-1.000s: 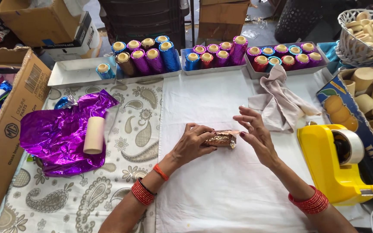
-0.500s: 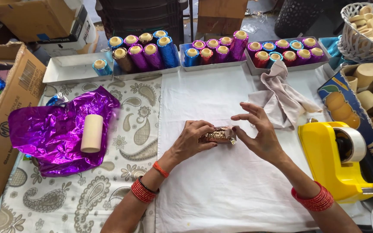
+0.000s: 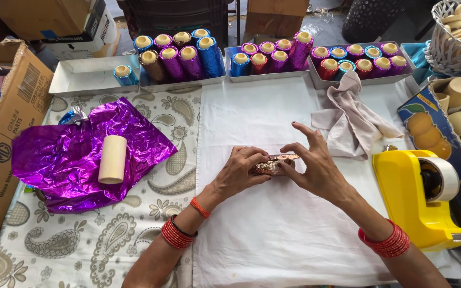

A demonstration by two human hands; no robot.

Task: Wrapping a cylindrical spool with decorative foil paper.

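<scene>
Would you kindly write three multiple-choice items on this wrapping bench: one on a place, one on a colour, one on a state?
1. Where does the bare cream tube lie?
A. on the purple foil sheet
B. in the white basket
C. on the tape dispenser

2. What colour is the tape dispenser?
A. red
B. yellow
C. green

3. How is the gold-foil-wrapped tube held?
A. lying untouched
B. by the left hand only
C. by both hands, the right hand at its end

Answers: 1 A, it rests on the foil; 2 B, its body is yellow; 3 C, both hands' fingers touch it.
</scene>
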